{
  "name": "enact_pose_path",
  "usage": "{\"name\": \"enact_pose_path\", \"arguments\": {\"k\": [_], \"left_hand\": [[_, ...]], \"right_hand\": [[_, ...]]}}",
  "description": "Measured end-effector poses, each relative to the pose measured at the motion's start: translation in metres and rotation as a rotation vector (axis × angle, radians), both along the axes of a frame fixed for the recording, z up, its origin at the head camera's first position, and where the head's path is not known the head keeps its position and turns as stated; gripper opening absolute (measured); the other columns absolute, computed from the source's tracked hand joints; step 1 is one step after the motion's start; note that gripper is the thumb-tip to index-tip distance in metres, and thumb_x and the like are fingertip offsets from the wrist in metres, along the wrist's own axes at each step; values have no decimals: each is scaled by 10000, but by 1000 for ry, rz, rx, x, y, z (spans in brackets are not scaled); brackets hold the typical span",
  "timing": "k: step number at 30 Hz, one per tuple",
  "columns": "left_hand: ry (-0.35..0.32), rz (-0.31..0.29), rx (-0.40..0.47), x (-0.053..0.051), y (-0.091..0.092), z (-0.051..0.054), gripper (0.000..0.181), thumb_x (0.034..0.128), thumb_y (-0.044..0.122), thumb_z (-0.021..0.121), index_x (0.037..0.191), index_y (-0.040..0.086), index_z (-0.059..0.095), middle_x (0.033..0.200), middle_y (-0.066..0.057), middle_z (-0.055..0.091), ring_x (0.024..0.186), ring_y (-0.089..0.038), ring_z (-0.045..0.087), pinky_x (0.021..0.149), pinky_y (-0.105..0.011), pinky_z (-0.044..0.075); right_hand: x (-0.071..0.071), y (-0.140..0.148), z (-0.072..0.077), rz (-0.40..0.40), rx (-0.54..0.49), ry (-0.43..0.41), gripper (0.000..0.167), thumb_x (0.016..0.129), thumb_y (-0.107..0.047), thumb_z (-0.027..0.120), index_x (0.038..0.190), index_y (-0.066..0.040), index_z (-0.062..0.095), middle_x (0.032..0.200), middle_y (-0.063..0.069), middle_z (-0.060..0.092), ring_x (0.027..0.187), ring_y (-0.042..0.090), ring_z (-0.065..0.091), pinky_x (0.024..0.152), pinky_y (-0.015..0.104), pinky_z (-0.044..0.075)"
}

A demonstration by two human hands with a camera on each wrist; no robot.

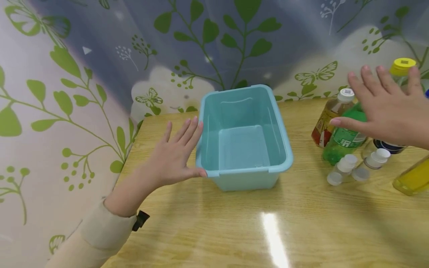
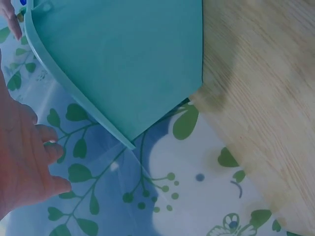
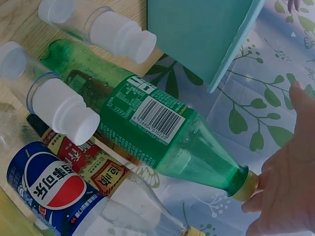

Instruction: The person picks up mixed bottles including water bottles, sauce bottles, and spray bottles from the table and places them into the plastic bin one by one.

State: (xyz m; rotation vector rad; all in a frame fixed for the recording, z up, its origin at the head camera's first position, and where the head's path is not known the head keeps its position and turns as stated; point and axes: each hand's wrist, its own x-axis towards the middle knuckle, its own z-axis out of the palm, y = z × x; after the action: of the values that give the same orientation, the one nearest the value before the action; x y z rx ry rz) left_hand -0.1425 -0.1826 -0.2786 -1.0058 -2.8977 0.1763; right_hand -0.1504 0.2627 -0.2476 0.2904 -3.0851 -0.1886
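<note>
A light teal plastic bin (image 1: 244,181) stands on the wooden table. My left hand (image 1: 177,152) is beside its left rim, fingers straight and spread; whether it touches the rim I cannot tell. Over a group of bottles at the right is my right hand (image 1: 395,108), fingers spread, holding nothing. Beneath it are a green soda bottle (image 3: 147,118) and a brown-red bottle with a white cap (image 1: 323,124). In the right wrist view a bottle with a blue label (image 3: 49,184) lies near them in the picture. Two small clear bottles with white tops (image 1: 346,163) stand in front.
A bottle of yellow liquid (image 1: 413,178) stands at the right edge, and a yellow-capped one (image 1: 403,67) shows behind my right hand. A leaf-patterned curtain (image 1: 214,48) borders the table (image 1: 201,230) at the back and left.
</note>
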Motion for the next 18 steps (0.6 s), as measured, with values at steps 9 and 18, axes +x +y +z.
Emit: {"name": "enact_pose_path", "arguments": {"k": [9, 18], "left_hand": [[-2, -26, 24, 7, 7, -6, 1173, 658, 892, -47, 1521, 98, -31, 1591, -83, -48, 1466, -258, 11, 1152, -595, -4], [0, -43, 3, 13, 10, -12, 1184, 656, 897, -45, 1524, 94, -3, 1591, -94, -21, 1465, -253, 22, 1156, -589, 24]], "right_hand": [[-2, 4, -2, -35, 9, 6, 1105, 853, -738, 398, 1479, -5, -140, 1481, 256, -254, 1368, 458, -200, 1029, 662, -235], [-8, 10, -3, -54, -30, -26, 1098, 858, -749, 357, 1468, 3, -161, 1456, 251, -293, 1351, 468, -224, 1020, 660, -245]]}}
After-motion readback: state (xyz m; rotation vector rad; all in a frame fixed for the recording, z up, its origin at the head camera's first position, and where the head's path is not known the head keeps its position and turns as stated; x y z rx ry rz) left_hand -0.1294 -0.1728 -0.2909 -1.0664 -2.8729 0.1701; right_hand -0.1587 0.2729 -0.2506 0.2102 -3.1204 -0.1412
